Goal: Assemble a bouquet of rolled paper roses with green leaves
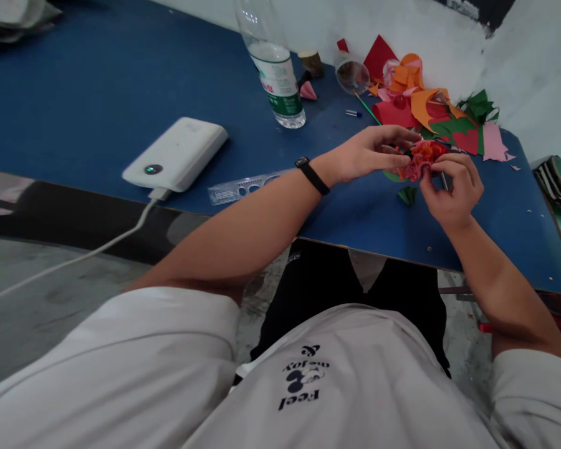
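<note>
A bunch of red, orange and pink paper flowers (430, 149) is between my two hands, just above the blue table. My left hand (376, 149) grips its left side, the fingers curved over the back and the thumb in front. At its right front edge my right hand (453, 184) pinches a pink part between thumb and forefinger. Some green shows under the bunch on the left. Close below it lies a small folded green paper piece (406, 195). Where exactly the fingertips touch is partly hidden by the flowers.
Coloured paper scraps (458, 131) are heaped behind my hands, beside a clear plastic cup (352, 76). A plastic bottle (280, 84) stands at the back. Left of my forearm are a clear ruler (234, 190) and a white power bank (177, 153) with a cable.
</note>
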`<state>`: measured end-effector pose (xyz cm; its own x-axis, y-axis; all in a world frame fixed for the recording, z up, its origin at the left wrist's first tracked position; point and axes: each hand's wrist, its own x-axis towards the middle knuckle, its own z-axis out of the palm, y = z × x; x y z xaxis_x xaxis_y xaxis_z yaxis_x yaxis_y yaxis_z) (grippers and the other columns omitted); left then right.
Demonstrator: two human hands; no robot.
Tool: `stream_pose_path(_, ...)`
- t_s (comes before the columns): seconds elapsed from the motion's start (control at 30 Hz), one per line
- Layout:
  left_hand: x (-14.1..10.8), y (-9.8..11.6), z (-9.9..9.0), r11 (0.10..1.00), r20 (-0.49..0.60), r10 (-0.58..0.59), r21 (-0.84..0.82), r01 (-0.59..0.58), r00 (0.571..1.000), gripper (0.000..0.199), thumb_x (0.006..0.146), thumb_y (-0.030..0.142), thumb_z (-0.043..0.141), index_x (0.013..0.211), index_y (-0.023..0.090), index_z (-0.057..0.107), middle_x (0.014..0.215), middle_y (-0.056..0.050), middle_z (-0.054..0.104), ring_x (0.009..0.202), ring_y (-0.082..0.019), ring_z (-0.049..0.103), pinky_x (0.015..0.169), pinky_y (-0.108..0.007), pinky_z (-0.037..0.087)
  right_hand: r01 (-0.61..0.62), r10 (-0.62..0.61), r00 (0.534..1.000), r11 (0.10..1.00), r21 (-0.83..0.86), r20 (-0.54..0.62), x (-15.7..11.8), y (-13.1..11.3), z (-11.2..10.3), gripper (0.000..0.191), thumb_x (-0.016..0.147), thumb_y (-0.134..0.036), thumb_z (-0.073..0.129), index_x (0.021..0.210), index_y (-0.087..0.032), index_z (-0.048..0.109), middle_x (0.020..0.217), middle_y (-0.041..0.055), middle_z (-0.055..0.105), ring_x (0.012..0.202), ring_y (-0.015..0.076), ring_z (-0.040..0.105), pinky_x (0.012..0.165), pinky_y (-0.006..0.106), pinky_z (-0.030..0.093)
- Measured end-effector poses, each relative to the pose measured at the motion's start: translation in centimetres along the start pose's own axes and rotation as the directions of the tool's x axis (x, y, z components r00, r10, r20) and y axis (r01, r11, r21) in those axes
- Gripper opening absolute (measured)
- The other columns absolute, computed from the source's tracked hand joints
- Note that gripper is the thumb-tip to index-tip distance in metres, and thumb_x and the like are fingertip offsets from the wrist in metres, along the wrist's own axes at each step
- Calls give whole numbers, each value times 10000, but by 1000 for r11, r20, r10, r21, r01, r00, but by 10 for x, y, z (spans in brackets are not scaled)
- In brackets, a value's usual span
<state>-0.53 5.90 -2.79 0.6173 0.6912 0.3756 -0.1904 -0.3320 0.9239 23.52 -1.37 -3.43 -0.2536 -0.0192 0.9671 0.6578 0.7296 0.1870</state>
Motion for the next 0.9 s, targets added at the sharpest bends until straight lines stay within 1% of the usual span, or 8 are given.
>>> stream_pose_path(0.1,-1,1,1,999,-20,-18,-30,17,1000,777,761,444,1144,1444,244,833,1439,-110,837,1327,-288,828,1097,-385,710,-28,28,999,999,18,-14,0,0,2,69,1162,-286,735,1202,-309,685,998,16,816,863,225,837,783,392,712)
stream_pose_path(0.27,-7,8,11,975,-25,-135,-182,128,991,862,788,441,1117,1549,271,749,1321,-97,853,1172,-278,884,1042,-400,739,-68,73,996,995,78,-55,-5,0,7,140,1136,-356,761,1222,-317,658,969,6,814,824,230,833,749,389,705)
stream_pose_path(0.4,-6,8,14,956,-16,-140,-263,131,990,904,704,353,1155,1509,268,752,1304,-83,868,1087,-237,887,993,-349,740,-67,70,997,993,93,-39,-5,0,6,119,1144,-345,731,1228,-321,651,1003,17,825,864,238,841,773,394,710)
stream_pose_path(0.47,-5,7,13,946,-29,-140,-299,125,990,865,702,328,1152,1474,270,768,1306,-68,867,1043,-203,879,940,-301,730,-53,55,998,995,84,-25,-3,0,3,80,1161,-332,703,1233,-328,669,1031,27,834,886,244,850,785,405,709)
stream_pose_path(0.53,-4,6,12,939,-42,-159,-316,137,986,766,759,331,1126,1441,264,783,1282,-60,865,1009,-182,869,906,-278,721,-36,37,999,997,74,-3,-1,1,1,70,1177,-309,679,1237,-336,701,1058,37,843,909,252,861,802,418,711)
stream_pose_path(0.7,-7,7,14,913,-44,-254,-341,224,966,610,896,349,1048,1428,244,771,1217,-57,855,1036,-211,873,1014,-382,743,-45,42,998,994,96,36,-4,5,-1,142,1182,-289,679,1292,-345,749,1115,43,863,980,247,878,875,415,725)
stream_pose_path(0.83,-8,8,16,899,-14,-282,-353,259,959,598,894,311,1026,1422,247,753,1231,-64,854,1117,-273,893,1069,-478,756,-102,98,987,995,22,129,-14,10,1,171,1221,-391,581,1282,-334,730,1156,70,851,1034,274,881,941,491,741)
stream_pose_path(0.9,-7,8,16,910,-15,-271,-330,251,963,593,875,282,1023,1406,249,762,1228,-64,856,1120,-280,895,1068,-475,758,-125,120,982,992,24,143,-18,11,1,193,1213,-439,571,1287,-334,714,1154,75,838,1030,285,868,895,506,753)
